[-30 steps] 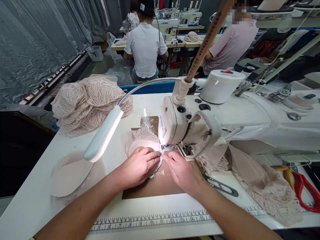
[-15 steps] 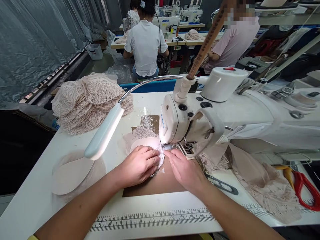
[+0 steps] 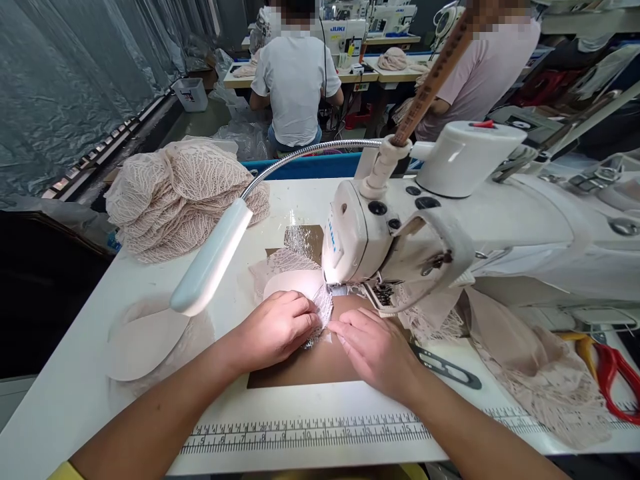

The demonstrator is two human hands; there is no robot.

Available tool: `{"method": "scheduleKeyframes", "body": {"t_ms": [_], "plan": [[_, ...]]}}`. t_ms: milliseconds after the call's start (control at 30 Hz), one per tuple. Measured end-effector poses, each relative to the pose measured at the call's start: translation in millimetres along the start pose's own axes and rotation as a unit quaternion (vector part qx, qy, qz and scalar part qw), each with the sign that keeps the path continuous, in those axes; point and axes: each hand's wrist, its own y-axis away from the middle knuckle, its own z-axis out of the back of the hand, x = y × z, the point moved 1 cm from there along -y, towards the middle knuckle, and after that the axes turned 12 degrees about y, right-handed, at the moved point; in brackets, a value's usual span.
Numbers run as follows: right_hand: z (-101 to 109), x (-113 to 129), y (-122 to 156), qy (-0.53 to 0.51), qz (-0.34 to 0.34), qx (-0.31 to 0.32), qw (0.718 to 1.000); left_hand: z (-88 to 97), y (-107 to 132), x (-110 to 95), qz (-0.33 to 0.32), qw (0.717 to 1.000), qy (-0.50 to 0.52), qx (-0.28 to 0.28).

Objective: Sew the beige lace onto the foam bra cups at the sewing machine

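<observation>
Lace pc w/ pale pad sits on brown sheet at the sewing machine head – prob light, limp, snag-prone, so best held flat near the edge, fingertips only. L hand: fingers close together, resting on it. R hand: fingers bunched, index tip at lace edge – can't tell if either actually pinches.

Pale pink against white

The lace at centre is pale pink; the lace pile at upper left, pinkish beige with branching lines. The sewing machine is white with blue letters, the sheet brown. Black ruler marks cross the white tabletop. Scissors at far right have red handles.
</observation>
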Motion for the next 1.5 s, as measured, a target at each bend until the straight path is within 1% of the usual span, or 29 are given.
{"method": "scheduleKeyframes", "body": {"t_ms": [100, 267, 500, 600, 700, 867, 1033, 1167, 1267, 1333, 1500], "plan": [[0.5, 1.6, -0.1, 0.001, 0.015, 0.014, 1.000, -0.6, 0.1, -0.3, 0.006, 1.000, -0.009, -0.007], [-0.8, 1.1, 1.0, -0.002, 0.017, 0.023, 1.000, -2.3, 0.1, 0.2, -0.005, 1.000, -0.028, -0.006], [-1.6, -0.1, 1.4, -0.003, 0.013, 0.029, 0.999, -1.8, 0.9, 0.9, 0.025, 0.999, -0.024, 0.009], [-2.4, -0.8, 1.9, -0.003, 0.007, 0.025, 1.000, -1.4, 2.0, -0.1, 0.024, 0.999, -0.019, 0.023], [-3.2, -1.9, 2.6, -0.005, -0.009, 0.006, 1.000, -1.4, 2.1, -1.7, 0.016, 0.999, -0.021, 0.028], [-2.1, -1.7, 0.8, -0.010, -0.031, -0.018, 0.999, -2.7, 0.2, -5.0, -0.014, 0.998, -0.064, 0.025], [-2.0, 0.9, -0.9, -0.002, -0.023, -0.022, 0.999, -5.0, -0.2, -5.1, -0.025, 0.996, -0.081, 0.023], [-4.1, 2.6, 0.6, 0.022, 0.006, 0.013, 1.000, -3.3, 0.0, -5.6, -0.015, 0.997, -0.069, 0.029], [-5.2, 3.4, 1.4, 0.034, 0.012, 0.033, 0.999, -2.0, -1.5, -7.5, 0.002, 0.998, -0.051, 0.038], [-5.9, 3.8, 1.8, 0.034, 0.013, 0.034, 0.999, -3.5, -4.1, -8.3, 0.009, 0.997, -0.065, 0.043], [-6.9, 4.4, 3.0, 0.022, 0.012, 0.031, 0.999, -12.5, -13.5, -5.7, 0.021, 0.987, -0.147, 0.054]]}}
